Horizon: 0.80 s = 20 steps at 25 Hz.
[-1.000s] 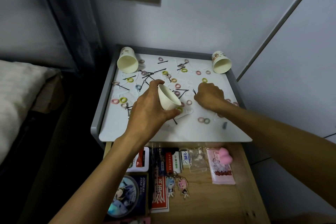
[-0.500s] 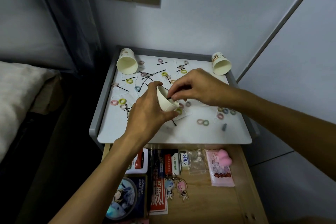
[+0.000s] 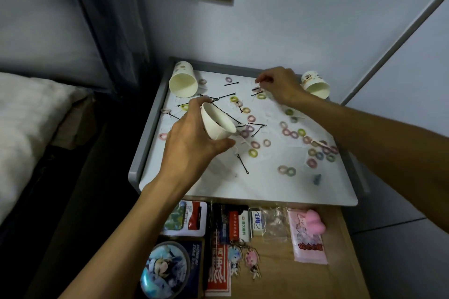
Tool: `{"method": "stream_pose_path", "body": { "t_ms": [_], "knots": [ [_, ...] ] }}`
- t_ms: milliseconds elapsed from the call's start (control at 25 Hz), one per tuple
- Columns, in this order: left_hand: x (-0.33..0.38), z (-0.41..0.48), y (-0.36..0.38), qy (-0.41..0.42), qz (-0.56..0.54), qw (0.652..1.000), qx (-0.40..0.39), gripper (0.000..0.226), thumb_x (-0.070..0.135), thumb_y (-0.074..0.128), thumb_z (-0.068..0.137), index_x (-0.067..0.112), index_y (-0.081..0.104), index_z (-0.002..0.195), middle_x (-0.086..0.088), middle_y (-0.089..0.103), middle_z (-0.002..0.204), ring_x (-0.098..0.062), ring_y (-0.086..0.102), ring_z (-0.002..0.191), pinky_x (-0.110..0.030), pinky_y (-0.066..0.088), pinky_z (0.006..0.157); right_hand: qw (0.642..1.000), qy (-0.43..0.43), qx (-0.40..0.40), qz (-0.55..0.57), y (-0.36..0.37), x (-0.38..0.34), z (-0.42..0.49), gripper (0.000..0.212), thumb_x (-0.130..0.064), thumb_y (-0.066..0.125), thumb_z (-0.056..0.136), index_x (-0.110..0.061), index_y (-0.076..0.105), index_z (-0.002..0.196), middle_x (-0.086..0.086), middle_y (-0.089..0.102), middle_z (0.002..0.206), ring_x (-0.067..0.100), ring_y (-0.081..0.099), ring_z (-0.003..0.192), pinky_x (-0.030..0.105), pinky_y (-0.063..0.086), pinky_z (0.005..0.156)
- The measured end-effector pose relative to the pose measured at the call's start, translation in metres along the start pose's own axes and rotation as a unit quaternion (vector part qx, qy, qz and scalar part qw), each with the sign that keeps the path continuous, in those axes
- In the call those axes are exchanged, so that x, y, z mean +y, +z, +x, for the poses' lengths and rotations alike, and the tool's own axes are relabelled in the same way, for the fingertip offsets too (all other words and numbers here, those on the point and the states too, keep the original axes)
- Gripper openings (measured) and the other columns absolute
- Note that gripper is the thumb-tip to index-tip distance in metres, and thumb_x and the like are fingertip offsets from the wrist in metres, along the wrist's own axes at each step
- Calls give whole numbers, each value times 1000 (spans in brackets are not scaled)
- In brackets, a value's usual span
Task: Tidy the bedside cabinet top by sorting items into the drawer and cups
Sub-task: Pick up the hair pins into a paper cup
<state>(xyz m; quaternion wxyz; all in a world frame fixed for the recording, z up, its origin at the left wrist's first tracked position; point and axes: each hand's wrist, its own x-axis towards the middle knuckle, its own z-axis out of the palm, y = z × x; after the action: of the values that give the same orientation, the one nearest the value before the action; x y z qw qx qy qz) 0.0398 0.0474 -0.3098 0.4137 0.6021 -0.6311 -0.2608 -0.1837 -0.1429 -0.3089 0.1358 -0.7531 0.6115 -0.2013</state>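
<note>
The left hand (image 3: 192, 143) grips a paper cup (image 3: 217, 124), tilted apparently to receive pins, while beyond that cup the right hand (image 3: 281, 87) pinches a hairpin (image 3: 257, 90).

Your right hand (image 3: 281, 87), upper centre: fingertips too small to tell whether they pinch hairpin (image 3: 256, 89). Dark contents inside paper cup (image 3: 217, 124) unreadable; your left hand (image 3: 192, 138) hides its lower part. Blue-grey lump (image 3: 317, 179), lower right of surface (image 3: 218, 187), blurred. Drawer (image 3: 279, 274) and round tin (image 3: 165, 272) cut off by bottom edge.
</note>
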Motion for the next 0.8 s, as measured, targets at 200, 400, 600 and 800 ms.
{"method": "stream_pose_path", "body": {
  "t_ms": [200,400,600,800],
  "knots": [
    [-5,6,-4,-7,13,1000,15,80,38,86,65,33,40,129,12,57,105,-19,61,99,-46,55,83,988,-4,-104,-114,20,16,48,36,-16,73,84,-7,66,119,13,64,122,28,58,112,30,44,90],
    [-9,8,-7,-8,8,1000,16,77,40,86,65,33,40,127,10,60,105,-18,61,97,-46,54,83,995,1,-68,-66,34,27,42,20,-8,77,79,-2,71,97,14,71,97,22,62,84,18,38,60],
    [-9,7,-1,-21,-12,1000,5,81,35,88,62,33,41,128,7,58,103,-22,61,98,-46,57,73,996,-1,-69,-48,33,31,22,12,-6,78,77,-4,74,88,12,73,92,16,62,77,23,43,70],
    [-2,6,3,-21,-12,1000,-8,81,35,88,62,32,41,128,9,55,101,-21,60,96,-44,58,69,988,8,-88,-125,23,37,13,4,-17,68,86,-15,70,89,8,70,100,25,60,93,32,46,75]
  ]
}}
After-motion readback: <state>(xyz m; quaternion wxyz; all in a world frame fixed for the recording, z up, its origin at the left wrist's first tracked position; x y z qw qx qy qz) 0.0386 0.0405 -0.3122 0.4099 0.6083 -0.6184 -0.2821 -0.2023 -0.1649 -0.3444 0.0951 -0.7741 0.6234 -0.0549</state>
